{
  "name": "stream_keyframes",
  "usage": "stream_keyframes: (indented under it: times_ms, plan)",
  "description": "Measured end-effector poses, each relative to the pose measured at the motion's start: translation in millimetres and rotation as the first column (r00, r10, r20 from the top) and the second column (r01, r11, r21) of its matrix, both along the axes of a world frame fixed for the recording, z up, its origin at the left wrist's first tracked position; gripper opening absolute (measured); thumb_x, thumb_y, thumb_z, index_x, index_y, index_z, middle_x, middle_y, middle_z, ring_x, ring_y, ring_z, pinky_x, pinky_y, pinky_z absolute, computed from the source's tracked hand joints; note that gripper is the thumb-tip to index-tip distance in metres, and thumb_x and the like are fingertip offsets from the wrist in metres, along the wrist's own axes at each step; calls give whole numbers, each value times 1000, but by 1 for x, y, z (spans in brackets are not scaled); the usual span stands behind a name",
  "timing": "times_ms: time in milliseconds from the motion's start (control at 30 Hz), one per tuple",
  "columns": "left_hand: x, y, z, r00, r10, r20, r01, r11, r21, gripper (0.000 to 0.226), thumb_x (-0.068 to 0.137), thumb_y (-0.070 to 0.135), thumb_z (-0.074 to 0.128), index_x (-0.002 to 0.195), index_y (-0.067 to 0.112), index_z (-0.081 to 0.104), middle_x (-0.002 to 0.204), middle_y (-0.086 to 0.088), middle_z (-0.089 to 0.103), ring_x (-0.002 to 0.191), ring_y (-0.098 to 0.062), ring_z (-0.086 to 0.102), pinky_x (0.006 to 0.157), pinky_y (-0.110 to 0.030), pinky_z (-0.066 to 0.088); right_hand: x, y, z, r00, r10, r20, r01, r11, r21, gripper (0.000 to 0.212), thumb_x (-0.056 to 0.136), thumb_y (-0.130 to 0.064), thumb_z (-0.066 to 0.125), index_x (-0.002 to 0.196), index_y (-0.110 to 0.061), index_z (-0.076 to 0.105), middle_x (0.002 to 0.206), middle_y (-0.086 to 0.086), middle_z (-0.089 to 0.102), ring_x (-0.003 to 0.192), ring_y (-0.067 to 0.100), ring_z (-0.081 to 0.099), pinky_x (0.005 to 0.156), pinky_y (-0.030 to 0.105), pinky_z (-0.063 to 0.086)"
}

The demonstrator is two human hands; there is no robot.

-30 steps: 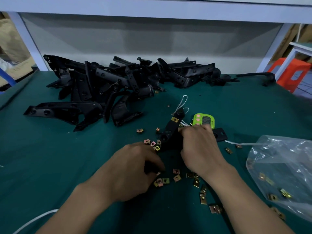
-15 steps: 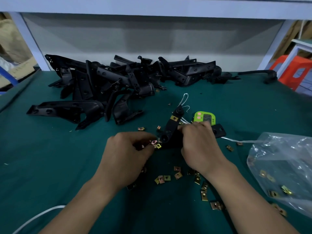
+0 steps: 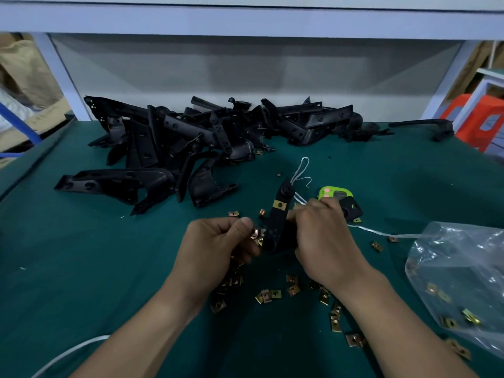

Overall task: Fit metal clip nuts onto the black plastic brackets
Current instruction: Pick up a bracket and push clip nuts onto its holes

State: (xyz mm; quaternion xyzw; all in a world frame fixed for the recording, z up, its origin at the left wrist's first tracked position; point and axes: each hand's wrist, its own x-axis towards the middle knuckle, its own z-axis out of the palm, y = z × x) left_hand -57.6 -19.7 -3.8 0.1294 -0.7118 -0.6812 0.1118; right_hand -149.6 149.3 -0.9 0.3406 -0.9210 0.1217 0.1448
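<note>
The black bracket is gripped by the right hand, whose fingers are curled round its lower right side. It is held tilted over the green mat, with its upper end pointing away from the person. A fitted clip nut is seen seated on the bracket's upper arm. A second clip nut is pinched between the thumb and curled fingers of the left hand, just beside the bracket's left edge; whether the two touch cannot be told. A clear plastic bag is laid at the right edge of the mat, and several bagged clip nuts are seen inside it. Loose clip nuts are scattered on the mat beneath and between the wrists. A pile of brackets is heaped along the far side, well apart from the hands. A green timer and a white cord are found just beyond the right hand. Bare mat is left to the left of the left hand, up to the table's left edge.
</note>
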Motion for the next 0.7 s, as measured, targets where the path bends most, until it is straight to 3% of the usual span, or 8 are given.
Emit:
stream_keyframes:
  times_ms: [100,200,433,567,633,700]
  plan:
    - [3,0,0,999,-21,33,24,997,-74,60,76,62,63,76,2,71,49,-3,57,50,-18,41,47,-24,34,2,-2,1,1000,15,-2,-15,1000,17,42,64,2,65,94,-26,76,82,-12,67,84,13,52,83,22,17]
    - [3,1,2,999,-36,21,38,996,-79,62,76,62,63,75,0,69,46,0,49,49,-17,36,46,-22,31,4,-3,3,999,28,-23,-28,999,19,35,65,0,67,87,-25,76,75,-10,65,79,18,55,80,25,17]
    - [6,4,4,999,-33,38,36,997,-74,45,78,57,68,71,14,76,44,-1,49,42,-12,34,42,-20,31,4,-4,2,998,34,-56,-31,999,38,32,58,0,67,79,-23,73,68,-5,64,72,24,56,76,31,22]
    - [9,9,3,998,42,38,-35,982,-183,43,91,43,71,63,10,72,42,-7,54,36,-11,38,40,-17,32,7,-5,4,999,3,-35,2,993,117,27,59,-5,62,74,-27,68,69,-4,64,75,24,55,81,38,35]
    - [9,12,4,996,81,24,-73,967,-246,45,91,42,70,62,7,70,41,-9,55,34,-9,39,39,-17,33,9,-5,5,999,-25,-31,29,988,150,25,60,-6,64,73,-27,65,70,-4,64,77,25,56,77,36,31]
    - [11,16,4,995,102,1,-96,939,-331,35,89,43,69,69,16,74,43,-5,56,36,-8,41,40,-22,37,12,-6,7,998,-57,-36,63,978,200,22,64,-9,63,76,-28,64,74,-4,65,81,24,56,77,35,26]
